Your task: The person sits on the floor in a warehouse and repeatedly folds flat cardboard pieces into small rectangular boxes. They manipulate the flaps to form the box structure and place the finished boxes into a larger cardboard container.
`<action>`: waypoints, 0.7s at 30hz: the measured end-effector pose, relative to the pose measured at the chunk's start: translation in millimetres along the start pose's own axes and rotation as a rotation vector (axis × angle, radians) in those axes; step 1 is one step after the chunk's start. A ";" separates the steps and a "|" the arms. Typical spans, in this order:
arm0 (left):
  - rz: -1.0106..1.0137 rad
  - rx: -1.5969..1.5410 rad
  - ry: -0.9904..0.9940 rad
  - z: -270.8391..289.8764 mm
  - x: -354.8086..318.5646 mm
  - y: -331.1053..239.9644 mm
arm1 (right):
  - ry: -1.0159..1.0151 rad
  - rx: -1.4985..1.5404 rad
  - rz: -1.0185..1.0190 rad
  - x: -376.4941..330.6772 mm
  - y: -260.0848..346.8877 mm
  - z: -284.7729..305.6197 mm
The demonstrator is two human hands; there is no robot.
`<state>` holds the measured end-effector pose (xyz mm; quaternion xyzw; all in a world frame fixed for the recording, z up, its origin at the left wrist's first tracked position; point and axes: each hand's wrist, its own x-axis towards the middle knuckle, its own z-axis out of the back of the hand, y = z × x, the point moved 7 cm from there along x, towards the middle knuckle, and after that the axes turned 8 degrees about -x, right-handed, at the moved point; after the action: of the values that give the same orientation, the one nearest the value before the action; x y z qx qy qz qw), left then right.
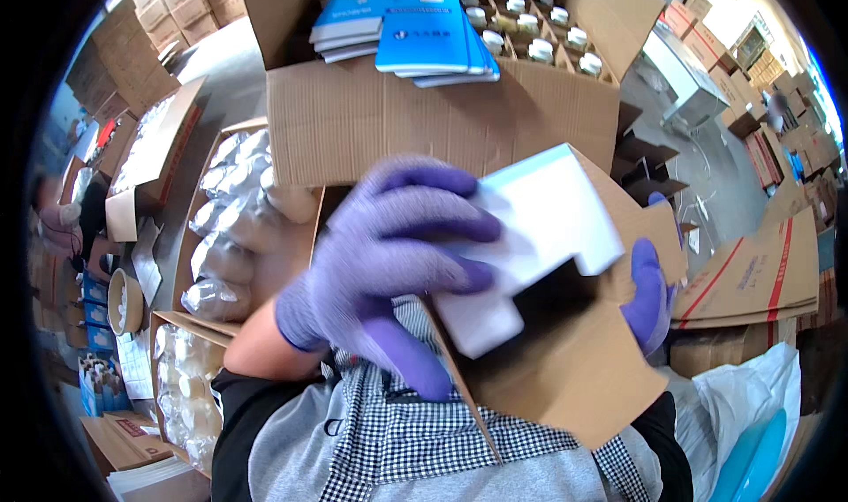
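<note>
Both of my hands wear purple-and-grey knit gloves. In front of my chest is a small carton [565,361], tilted, with brown flaps spread and a dark inside. A white panel with notched tabs [548,224] covers its far left part; I cannot tell whether it is a flap or a separate piece. My left hand [397,246], slightly blurred, has its fingers stretched over this panel and its thumb apart. At the carton's right side, my right hand [650,294] grips the cardboard, partly hidden behind it.
Ahead stands a large open carton [442,118] with white-capped bottles [541,50] in dividers and blue booklets [433,38] on top. Left of me, boxes hold plastic-wrapped white containers [234,228]. Flattened cardboard [755,272] lies at right, near a white plastic bag [751,383].
</note>
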<state>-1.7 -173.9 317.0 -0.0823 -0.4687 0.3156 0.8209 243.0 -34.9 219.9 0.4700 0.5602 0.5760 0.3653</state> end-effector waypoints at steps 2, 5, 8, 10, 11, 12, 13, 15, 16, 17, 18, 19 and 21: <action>0.005 0.020 0.007 3.6 -4.0 4.4 | 0.037 -0.259 0.195 -11.7 23.2 -11.9; 0.146 0.059 0.006 6.1 0.4 9.3 | 0.311 -0.648 0.596 -27.5 56.2 -29.2; 0.461 0.093 -0.070 3.6 -6.7 17.2 | 0.728 -0.568 1.049 -43.3 78.3 -62.9; 0.493 0.173 -0.009 -3.6 -5.9 20.2 | 0.959 -0.735 0.944 -49.8 83.1 -81.0; 0.460 0.211 0.015 -6.0 -3.6 19.7 | 0.755 -0.769 0.900 -40.6 82.9 -78.9; 0.438 0.254 0.027 -7.9 -3.5 17.0 | 0.570 -0.791 0.854 -33.8 80.6 -78.0; 0.499 0.031 -0.148 -3.0 -7.7 23.2 | 0.384 -0.807 0.803 -28.3 80.2 -76.5; 0.589 -0.411 -0.512 -0.6 -28.8 48.0 | 0.324 -0.993 0.979 -31.8 90.9 -88.2; 0.599 -0.470 -0.559 -2.6 -35.7 56.4 | 0.456 -1.065 1.136 -41.0 98.1 -93.1; 0.576 -0.468 -0.552 -11.2 -44.4 67.9 | 0.575 -1.075 1.242 -49.0 94.4 -102.4; 0.671 -0.542 -0.474 -22.8 -53.6 76.0 | 0.698 -1.072 1.336 -55.8 86.8 -108.1; 0.763 -0.615 -0.395 -33.0 -61.0 79.6 | 0.754 -1.088 1.264 -55.2 81.2 -111.2; 0.677 -0.553 -0.481 -30.5 -57.6 74.2 | 0.865 -1.126 1.118 -56.5 71.1 -113.6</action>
<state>-30.3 -144.9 227.0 -0.3692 -0.6578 0.4385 0.4886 158.9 -130.2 290.7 0.1679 -0.0265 0.9849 -0.0346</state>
